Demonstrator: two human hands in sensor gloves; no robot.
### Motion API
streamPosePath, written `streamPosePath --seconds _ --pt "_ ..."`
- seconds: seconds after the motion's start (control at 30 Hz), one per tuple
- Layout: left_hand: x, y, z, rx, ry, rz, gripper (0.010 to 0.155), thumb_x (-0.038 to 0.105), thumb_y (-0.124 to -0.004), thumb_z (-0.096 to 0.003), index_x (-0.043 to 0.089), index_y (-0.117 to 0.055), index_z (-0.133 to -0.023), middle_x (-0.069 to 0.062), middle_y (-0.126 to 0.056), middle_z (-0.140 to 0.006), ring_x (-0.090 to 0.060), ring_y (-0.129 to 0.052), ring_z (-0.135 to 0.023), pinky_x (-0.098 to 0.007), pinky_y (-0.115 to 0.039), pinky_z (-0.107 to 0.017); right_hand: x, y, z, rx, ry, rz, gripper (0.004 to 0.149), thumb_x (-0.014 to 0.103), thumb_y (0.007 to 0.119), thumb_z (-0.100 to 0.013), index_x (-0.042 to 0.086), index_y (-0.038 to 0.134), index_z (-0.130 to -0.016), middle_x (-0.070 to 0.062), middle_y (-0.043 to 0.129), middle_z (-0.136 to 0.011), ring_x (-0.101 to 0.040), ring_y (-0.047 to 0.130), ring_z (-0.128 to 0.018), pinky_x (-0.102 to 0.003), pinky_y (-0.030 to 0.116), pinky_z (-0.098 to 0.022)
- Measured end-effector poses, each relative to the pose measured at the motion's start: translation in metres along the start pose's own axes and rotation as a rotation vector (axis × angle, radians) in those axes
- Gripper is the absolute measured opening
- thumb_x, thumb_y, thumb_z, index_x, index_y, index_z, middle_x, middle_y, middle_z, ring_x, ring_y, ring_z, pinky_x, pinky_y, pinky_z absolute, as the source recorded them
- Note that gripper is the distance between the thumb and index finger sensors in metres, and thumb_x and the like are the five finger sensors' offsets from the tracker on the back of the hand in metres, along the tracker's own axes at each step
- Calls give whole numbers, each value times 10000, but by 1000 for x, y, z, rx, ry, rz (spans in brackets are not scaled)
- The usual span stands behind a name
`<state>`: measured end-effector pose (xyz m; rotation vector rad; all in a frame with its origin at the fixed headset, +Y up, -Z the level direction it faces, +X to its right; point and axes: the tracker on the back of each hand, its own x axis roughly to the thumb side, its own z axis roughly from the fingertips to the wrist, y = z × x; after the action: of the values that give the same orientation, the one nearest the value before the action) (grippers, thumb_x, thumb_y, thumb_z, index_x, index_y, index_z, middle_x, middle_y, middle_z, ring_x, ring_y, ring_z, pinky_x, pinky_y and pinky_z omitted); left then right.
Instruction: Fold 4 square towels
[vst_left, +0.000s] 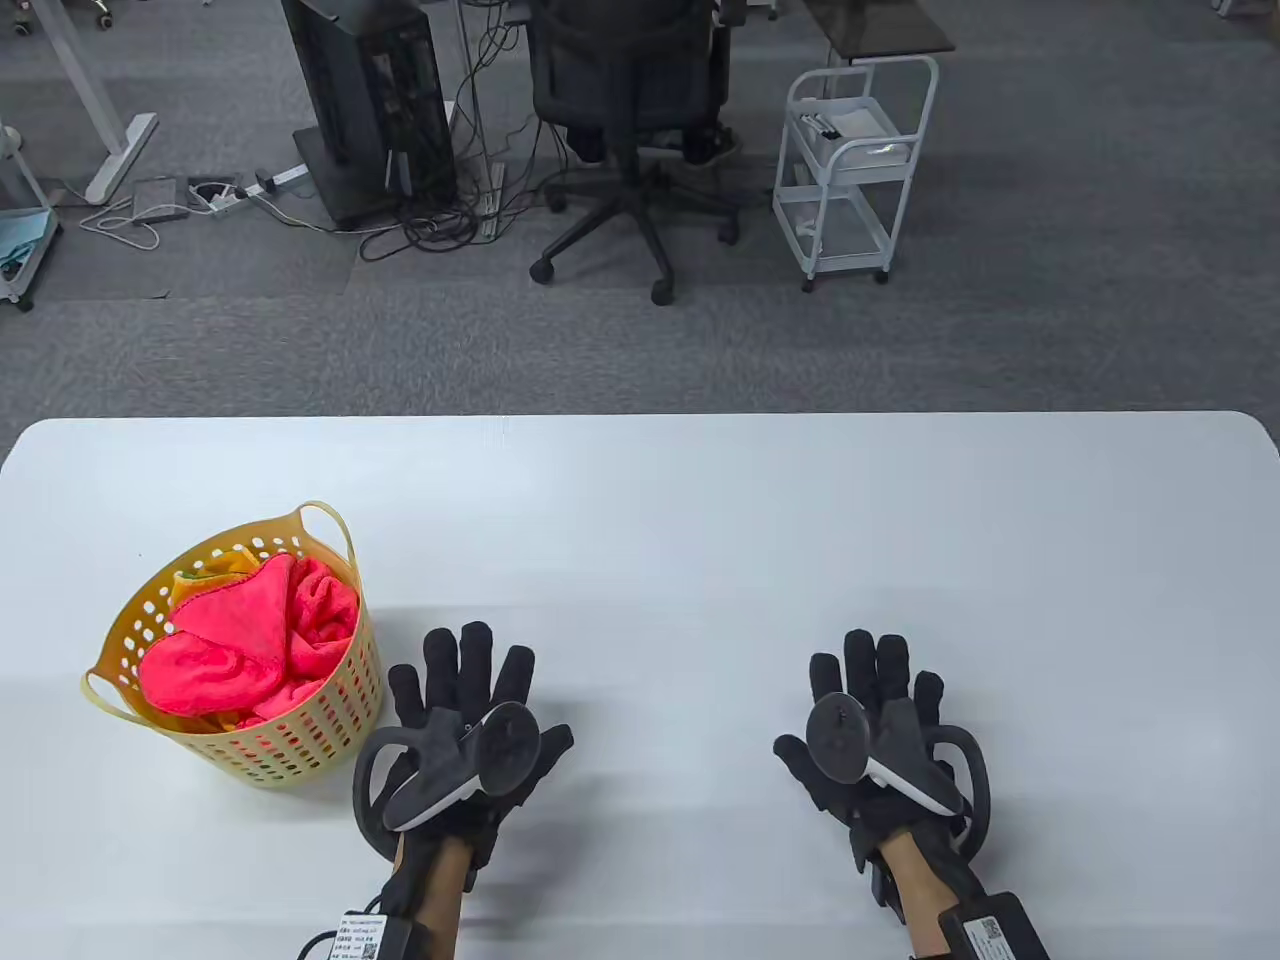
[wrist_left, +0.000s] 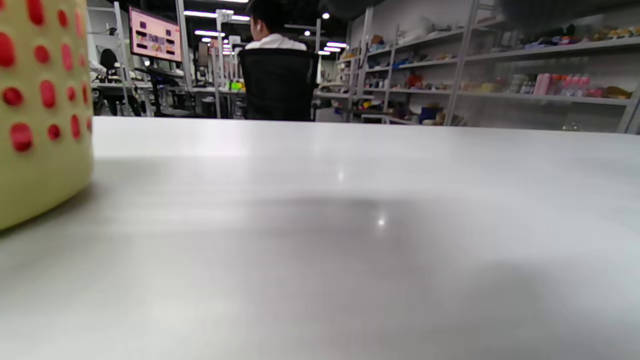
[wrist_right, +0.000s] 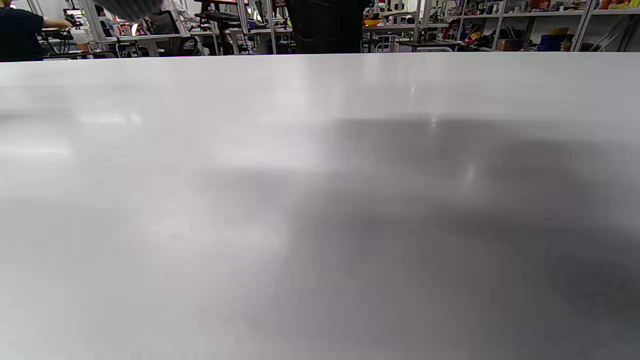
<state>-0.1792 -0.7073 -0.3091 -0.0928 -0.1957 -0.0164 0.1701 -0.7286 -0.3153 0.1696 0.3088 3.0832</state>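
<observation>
The left hand (vst_left: 465, 725) and the right hand (vst_left: 875, 730) are laid flat on the white table (vst_left: 700, 520), palms down, fingers straight and spread, and nothing is grasped by them. The 2 hands are well apart. A yellow perforated basket (vst_left: 300, 745) is placed just beside the left hand. Crumpled pink towels (vst_left: 250, 650) are seen inside it, with yellow cloth partly hidden under them.

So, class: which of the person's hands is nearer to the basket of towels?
Left. The left hand lies flat on the table just beside the basket, on its right side. The right hand rests far off across the table.
</observation>
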Motion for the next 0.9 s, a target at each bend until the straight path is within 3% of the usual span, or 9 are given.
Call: streamPosePath --seconds 0.3,0.53,0.7,0.9 --pt "-1 0 0 -1 7 4 858 742 -504 -547 233 -314 -1210 -252 -155 -1252 -577 -116 -1102 -767 -186 -734 0 0 0 4 6 -2 889 641 574 -608 90 163 -1171 -234 -76 -1193 -498 -108 -1017 -717 86 -681" --pt "2 19 -2 16 1 19 856 737 -511 -549 228 -326 -1212 -255 -170 -1256 -582 -136 -1108 -765 -203 -744 1 0 0 5 0 -4 888 639 575 -608 91 163 -1171 -233 -74 -1194 -498 -105 -1019 -718 88 -683" --pt "-14 56 -3 4 -5 66 853 738 -523 -549 234 -347 -1214 -248 -198 -1267 -579 -139 -1117 -771 -196 -744 2 -1 0 3 -12 -4 888 639 576 -608 91 164 -1172 -233 -73 -1195 -497 -104 -1022 -720 88 -684" --pt "-61 114 4 2 77 86 853 740 -527 -553 232 -355 -1217 -243 -220 -1276 -588 -164 -1123 -771 -211 -751 3 -1 0 10 -15 -5 889 641 576 -607 92 163 -1172 -233 -74 -1195 -497 -104 -1021 -719 90 -685"
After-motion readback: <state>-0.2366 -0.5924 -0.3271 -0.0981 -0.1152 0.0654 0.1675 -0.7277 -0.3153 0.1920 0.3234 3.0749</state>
